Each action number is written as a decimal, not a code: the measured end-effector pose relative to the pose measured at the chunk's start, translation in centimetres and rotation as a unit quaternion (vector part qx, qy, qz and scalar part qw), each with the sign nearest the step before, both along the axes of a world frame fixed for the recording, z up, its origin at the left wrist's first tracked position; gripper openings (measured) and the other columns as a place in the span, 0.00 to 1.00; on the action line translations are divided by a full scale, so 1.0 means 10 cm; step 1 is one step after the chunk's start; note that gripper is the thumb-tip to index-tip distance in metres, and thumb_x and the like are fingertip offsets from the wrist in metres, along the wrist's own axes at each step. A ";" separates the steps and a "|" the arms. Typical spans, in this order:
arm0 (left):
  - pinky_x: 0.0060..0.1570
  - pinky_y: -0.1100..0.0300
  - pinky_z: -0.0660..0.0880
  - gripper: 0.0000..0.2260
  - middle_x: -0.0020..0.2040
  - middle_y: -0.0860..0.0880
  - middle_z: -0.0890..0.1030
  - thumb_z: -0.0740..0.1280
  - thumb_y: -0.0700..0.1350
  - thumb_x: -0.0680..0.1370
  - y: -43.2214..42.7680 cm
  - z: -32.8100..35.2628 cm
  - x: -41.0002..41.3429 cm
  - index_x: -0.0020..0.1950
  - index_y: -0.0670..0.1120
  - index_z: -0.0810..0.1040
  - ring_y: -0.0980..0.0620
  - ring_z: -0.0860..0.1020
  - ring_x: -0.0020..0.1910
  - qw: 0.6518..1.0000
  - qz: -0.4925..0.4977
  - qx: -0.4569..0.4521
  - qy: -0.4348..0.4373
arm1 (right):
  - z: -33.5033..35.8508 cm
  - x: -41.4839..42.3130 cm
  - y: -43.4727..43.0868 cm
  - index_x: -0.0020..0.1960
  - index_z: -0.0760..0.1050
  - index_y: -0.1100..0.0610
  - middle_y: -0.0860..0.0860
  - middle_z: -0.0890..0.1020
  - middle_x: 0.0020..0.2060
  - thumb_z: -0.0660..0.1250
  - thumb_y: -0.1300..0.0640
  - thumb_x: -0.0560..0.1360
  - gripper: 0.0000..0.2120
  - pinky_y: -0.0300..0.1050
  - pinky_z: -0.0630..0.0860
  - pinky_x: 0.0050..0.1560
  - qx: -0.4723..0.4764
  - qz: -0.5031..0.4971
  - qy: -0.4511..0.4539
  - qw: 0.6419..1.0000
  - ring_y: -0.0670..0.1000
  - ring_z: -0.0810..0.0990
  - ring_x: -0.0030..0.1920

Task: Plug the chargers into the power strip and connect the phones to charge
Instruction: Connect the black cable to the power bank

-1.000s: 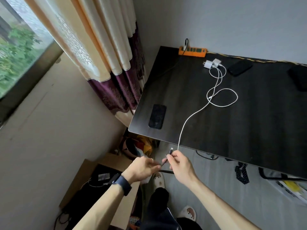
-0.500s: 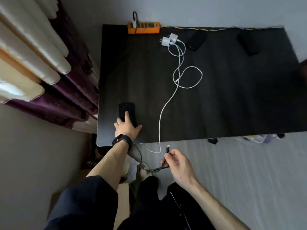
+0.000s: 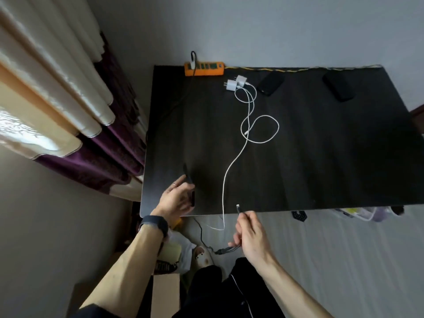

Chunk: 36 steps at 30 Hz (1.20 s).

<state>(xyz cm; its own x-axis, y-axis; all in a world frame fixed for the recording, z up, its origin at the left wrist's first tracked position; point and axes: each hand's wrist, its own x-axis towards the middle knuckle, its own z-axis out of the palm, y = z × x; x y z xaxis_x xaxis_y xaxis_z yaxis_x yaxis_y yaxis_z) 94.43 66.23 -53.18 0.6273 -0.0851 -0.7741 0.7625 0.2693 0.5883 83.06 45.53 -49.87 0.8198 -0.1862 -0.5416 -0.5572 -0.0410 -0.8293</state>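
Observation:
My left hand (image 3: 175,200) grips a black phone (image 3: 190,183), which is tilted up on its edge above the front left corner of the dark table (image 3: 321,168). My right hand (image 3: 250,235) pinches a dark cable (image 3: 226,249) just behind its connector tip (image 3: 238,206), at the table's front edge. Two white chargers (image 3: 236,82) lie unplugged beside the orange power strip (image 3: 204,68) at the back. Their white cables (image 3: 231,164) loop across the table, and one hangs over the front edge. Two more black phones (image 3: 269,83) (image 3: 339,86) lie at the back.
A dark plug (image 3: 193,61) sits in the strip's left socket. Curtains (image 3: 68,88) hang to the left of the table. Below the table edge are a cardboard box (image 3: 165,292), slippers (image 3: 202,255) and clutter on the floor (image 3: 358,213).
My left hand has lifted the phone from flat on the table and turned it on its edge. My right hand has raised the connector up to the table's front edge.

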 end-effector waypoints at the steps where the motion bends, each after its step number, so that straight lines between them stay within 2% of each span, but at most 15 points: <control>1: 0.50 0.51 0.78 0.31 0.51 0.45 0.79 0.76 0.45 0.69 0.01 0.08 -0.10 0.71 0.58 0.73 0.46 0.78 0.45 0.998 -0.001 -0.054 -0.007 | 0.04 0.05 0.01 0.43 0.70 0.52 0.46 0.70 0.29 0.58 0.51 0.84 0.12 0.42 0.73 0.28 0.002 -0.014 0.001 1.000 0.45 0.68 0.26; 3: 0.50 0.53 0.74 0.33 0.44 0.46 0.78 0.78 0.45 0.66 -0.03 0.21 -0.29 0.69 0.60 0.74 0.48 0.76 0.41 0.995 -0.022 -0.084 -0.057 | 0.11 0.16 0.00 0.39 0.69 0.47 0.44 0.70 0.28 0.61 0.46 0.82 0.13 0.44 0.64 0.29 -0.020 -0.033 -0.002 0.999 0.45 0.66 0.27; 5: 0.45 0.57 0.74 0.33 0.44 0.49 0.83 0.79 0.43 0.63 -0.12 0.34 -0.46 0.66 0.60 0.77 0.50 0.77 0.39 0.991 -0.037 -0.034 -0.123 | 0.19 0.28 -0.02 0.35 0.70 0.46 0.41 0.70 0.26 0.65 0.40 0.78 0.16 0.44 0.64 0.33 -0.045 -0.015 -0.026 0.999 0.44 0.67 0.28; 8: 0.53 0.63 0.76 0.35 0.52 0.52 0.84 0.80 0.42 0.61 -0.25 0.47 -0.62 0.64 0.64 0.77 0.54 0.82 0.51 0.962 -0.095 0.084 -0.241 | 0.32 0.45 0.01 0.38 0.78 0.45 0.38 0.78 0.28 0.71 0.36 0.72 0.14 0.38 0.69 0.37 -0.060 0.027 -0.058 0.996 0.40 0.76 0.31; 11: 0.59 0.61 0.75 0.37 0.55 0.62 0.81 0.79 0.43 0.62 -0.32 0.57 -0.73 0.66 0.67 0.73 0.60 0.79 0.56 0.932 -0.135 0.150 -0.303 | 0.37 0.55 0.05 0.44 0.82 0.51 0.45 0.84 0.34 0.73 0.38 0.70 0.17 0.36 0.74 0.40 -0.086 0.068 -0.077 0.991 0.40 0.80 0.36; 14: 0.60 0.54 0.77 0.40 0.56 0.58 0.80 0.80 0.45 0.61 -0.34 0.64 -0.80 0.67 0.69 0.69 0.58 0.79 0.56 0.923 -0.146 0.173 -0.311 | 0.35 0.58 0.05 0.39 0.81 0.54 0.49 0.82 0.30 0.73 0.44 0.72 0.13 0.37 0.72 0.35 -0.121 0.077 -0.095 0.985 0.40 0.75 0.31; 16: 0.56 0.60 0.77 0.43 0.57 0.55 0.78 0.82 0.47 0.60 -0.30 0.68 -0.81 0.67 0.71 0.66 0.59 0.79 0.54 0.926 -0.147 0.171 -0.304 | 0.35 0.59 0.03 0.36 0.79 0.52 0.45 0.78 0.26 0.72 0.47 0.73 0.11 0.38 0.69 0.33 -0.134 0.070 -0.095 0.984 0.40 0.73 0.28; 18: 0.48 0.65 0.77 0.41 0.56 0.54 0.80 0.82 0.48 0.63 -0.26 0.71 -0.79 0.69 0.70 0.65 0.59 0.81 0.51 0.940 -0.133 0.132 -0.284 | 0.35 0.60 0.00 0.35 0.77 0.52 0.43 0.76 0.25 0.70 0.49 0.75 0.12 0.40 0.69 0.33 -0.143 0.074 -0.090 0.983 0.41 0.71 0.28; 20: 0.43 0.66 0.78 0.36 0.54 0.49 0.84 0.79 0.44 0.71 -0.22 0.72 -0.75 0.72 0.65 0.67 0.55 0.84 0.48 0.962 -0.103 0.057 -0.248 | 0.37 0.60 -0.03 0.38 0.78 0.56 0.50 0.81 0.31 0.69 0.50 0.76 0.12 0.45 0.72 0.38 -0.131 0.087 -0.085 0.984 0.44 0.74 0.33; 21: 0.43 0.65 0.77 0.34 0.53 0.45 0.85 0.76 0.40 0.74 -0.21 0.72 -0.71 0.73 0.63 0.67 0.53 0.83 0.46 0.967 -0.094 0.027 -0.233 | 0.39 0.59 -0.05 0.39 0.78 0.59 0.54 0.82 0.34 0.69 0.50 0.76 0.13 0.46 0.72 0.40 -0.121 0.092 -0.085 0.985 0.46 0.76 0.36; 24: 0.48 0.56 0.74 0.32 0.53 0.34 0.82 0.69 0.33 0.77 -0.18 0.70 -0.61 0.74 0.59 0.69 0.45 0.78 0.48 0.973 -0.102 -0.039 -0.203 | 0.45 0.59 -0.10 0.38 0.78 0.60 0.55 0.80 0.32 0.70 0.50 0.76 0.14 0.48 0.71 0.41 -0.100 0.092 -0.090 0.987 0.47 0.75 0.37; 26: 0.46 0.57 0.78 0.32 0.54 0.35 0.82 0.68 0.30 0.77 -0.16 0.69 -0.57 0.74 0.58 0.69 0.44 0.82 0.48 0.974 -0.106 -0.087 -0.179 | 0.50 0.59 -0.11 0.39 0.78 0.61 0.57 0.79 0.32 0.69 0.50 0.76 0.15 0.47 0.70 0.39 -0.094 0.097 -0.090 0.987 0.48 0.74 0.36; 29: 0.46 0.51 0.82 0.30 0.58 0.33 0.81 0.66 0.27 0.77 -0.15 0.65 -0.52 0.74 0.52 0.70 0.38 0.82 0.56 0.975 -0.079 -0.147 -0.144 | 0.55 0.56 -0.13 0.36 0.74 0.61 0.47 0.72 0.27 0.67 0.46 0.77 0.19 0.40 0.64 0.31 -0.090 0.094 -0.086 0.988 0.45 0.67 0.28; 33: 0.47 0.51 0.82 0.26 0.62 0.35 0.80 0.61 0.27 0.78 -0.11 0.62 -0.44 0.74 0.44 0.68 0.39 0.81 0.60 0.968 0.052 -0.226 -0.096 | 0.61 0.48 -0.15 0.51 0.84 0.52 0.49 0.73 0.28 0.58 0.54 0.83 0.15 0.34 0.57 0.21 0.055 0.035 -0.068 0.996 0.43 0.60 0.22; 36: 0.46 0.58 0.82 0.23 0.62 0.38 0.81 0.63 0.31 0.79 -0.08 0.66 -0.36 0.74 0.41 0.68 0.43 0.83 0.58 0.961 0.102 -0.242 -0.089 | 0.64 0.36 -0.13 0.55 0.81 0.53 0.49 0.75 0.28 0.59 0.59 0.83 0.12 0.34 0.58 0.22 0.048 0.030 -0.094 0.994 0.43 0.61 0.23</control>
<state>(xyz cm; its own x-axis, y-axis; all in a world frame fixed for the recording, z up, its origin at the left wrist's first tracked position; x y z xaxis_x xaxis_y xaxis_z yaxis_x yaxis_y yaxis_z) 90.79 65.43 -46.55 0.7880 -0.2686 -0.5540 0.5635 0.6773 0.4731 86.63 44.24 -43.52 0.9159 -0.0889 -0.3914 -0.3917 0.0153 -0.9200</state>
